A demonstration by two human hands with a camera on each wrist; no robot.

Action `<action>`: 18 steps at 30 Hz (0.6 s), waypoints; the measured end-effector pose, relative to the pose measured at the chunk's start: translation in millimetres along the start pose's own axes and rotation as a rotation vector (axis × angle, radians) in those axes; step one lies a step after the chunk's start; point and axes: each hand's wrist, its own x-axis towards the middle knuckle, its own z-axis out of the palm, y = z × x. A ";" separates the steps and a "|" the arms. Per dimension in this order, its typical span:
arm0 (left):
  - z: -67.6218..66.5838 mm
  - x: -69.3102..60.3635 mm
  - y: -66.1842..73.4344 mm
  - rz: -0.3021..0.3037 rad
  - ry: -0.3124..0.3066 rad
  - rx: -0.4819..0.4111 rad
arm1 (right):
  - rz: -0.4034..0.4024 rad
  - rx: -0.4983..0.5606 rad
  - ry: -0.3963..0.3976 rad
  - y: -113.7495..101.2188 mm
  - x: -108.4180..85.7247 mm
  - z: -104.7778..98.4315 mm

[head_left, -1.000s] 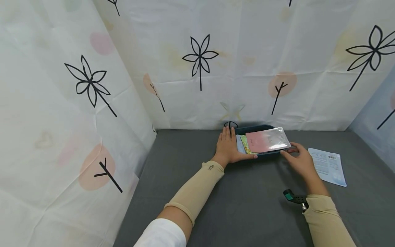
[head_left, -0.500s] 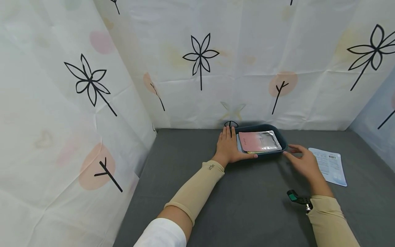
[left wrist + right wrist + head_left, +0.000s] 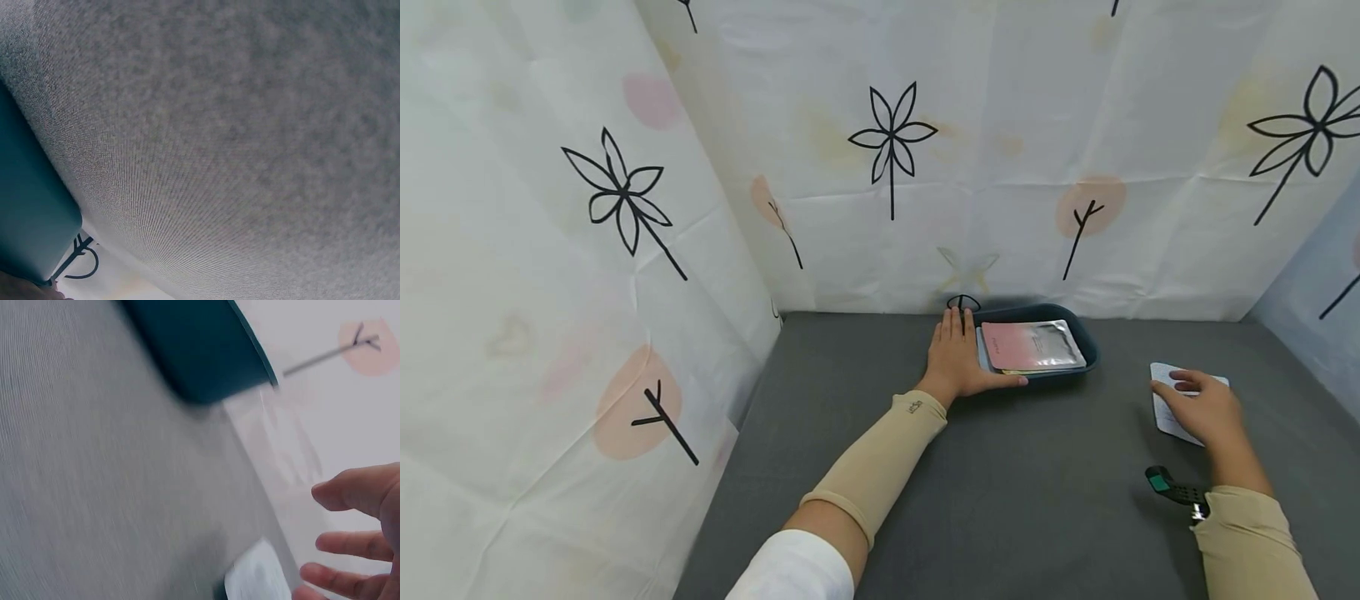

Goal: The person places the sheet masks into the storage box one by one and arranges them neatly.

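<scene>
A dark teal basket [image 3: 1088,354] stands against the back wall, with several flat sachets stacked in it. The top one is a pink and silver sachet [image 3: 1033,345]. Fingers straight, my left hand [image 3: 953,362] rests against the basket's left end, its thumb along the front side. In the left wrist view only part of the basket [image 3: 31,194] shows. My right hand [image 3: 1210,408] hovers over a white and pale blue sachet [image 3: 1165,408] lying on the table at the right. Its fingers are apart and loosely bent, holding nothing in the right wrist view.
The grey table [image 3: 1037,492] ends at a patterned white cloth wall [image 3: 1000,167] just behind the basket. Another cloth wall [image 3: 512,333] rises on the left, and a bluish one [image 3: 1318,258] on the right.
The pink sachet has dropped from the right hand into the basket. My right hand has moved right, from the basket to above the loose sachet. My left hand has stayed put.
</scene>
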 end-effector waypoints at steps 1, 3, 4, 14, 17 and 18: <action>0.4 -0.7 0.3 0.001 -0.001 0.001 | 0.018 -0.014 -0.014 5.5 -0.2 -3.8; 1.6 -2.5 1.0 0.004 0.002 0.008 | 0.044 -0.043 -0.037 16.3 -0.7 -10.1; 2.5 -3.6 1.2 0.006 0.001 0.010 | 0.066 -0.056 -0.050 21.5 -1.1 -12.3; 13.8 -6.2 0.3 -0.003 -0.021 -0.003 | 0.271 -0.220 -0.138 45.9 -3.7 -13.5; 13.8 -6.3 -0.2 -0.002 -0.019 -0.012 | 0.306 -0.213 -0.145 45.1 -2.4 -11.3; 13.6 -6.6 -0.3 -0.002 -0.013 -0.012 | 0.312 -0.212 -0.147 44.7 -1.9 -10.6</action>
